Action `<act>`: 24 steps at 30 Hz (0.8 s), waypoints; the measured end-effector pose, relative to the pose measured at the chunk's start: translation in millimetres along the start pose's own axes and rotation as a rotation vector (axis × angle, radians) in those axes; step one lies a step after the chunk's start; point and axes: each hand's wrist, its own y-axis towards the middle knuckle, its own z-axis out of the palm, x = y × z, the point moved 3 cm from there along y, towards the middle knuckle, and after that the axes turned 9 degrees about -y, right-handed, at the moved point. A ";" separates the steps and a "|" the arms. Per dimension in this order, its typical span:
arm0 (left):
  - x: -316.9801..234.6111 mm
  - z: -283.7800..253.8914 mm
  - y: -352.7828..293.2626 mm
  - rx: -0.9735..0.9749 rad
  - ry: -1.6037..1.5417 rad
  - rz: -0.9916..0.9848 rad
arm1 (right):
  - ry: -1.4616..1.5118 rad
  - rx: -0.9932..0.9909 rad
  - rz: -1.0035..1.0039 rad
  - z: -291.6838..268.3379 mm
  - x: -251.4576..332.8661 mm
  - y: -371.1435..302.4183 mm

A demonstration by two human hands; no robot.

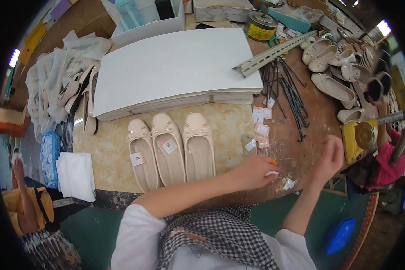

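In the head view, the left forearm stretched rightward across the front of a worktable. The left hand, its back toward the camera, had its fingers closed around a small orange and white item, mostly hidden. The right hand was raised near the table's right side, fingers loosely bent; whether they pinched anything could not be told.

Left of the left hand, three shoes stood side by side, toes pointing away: glossy beige flats with squarish toes and small bows. Flat paper tags lay in two of them. Beneath was a smooth, marble-patterned board; behind rose a thick stack of matte white sheets. Beyond the left hand, thin dark rods were scattered on brown wood. A folded white cloth lay at far left.
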 end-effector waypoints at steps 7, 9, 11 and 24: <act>-2.3 -15.2 -43.5 -0.426 -1.117 -0.299 | -0.319 0.431 -0.579 38.4 35.1 -105.5; 4.6 -22.1 -52.4 -0.484 -1.028 -0.358 | -0.190 0.547 -0.378 28.3 38.6 -118.2; 0.6 -15.0 -57.3 -0.325 -0.662 -0.406 | 0.031 0.698 -0.080 18.2 30.8 -121.9; -7.5 43.5 12.4 -0.199 0.543 0.036 | 0.300 0.124 0.804 -45.0 -21.0 -133.7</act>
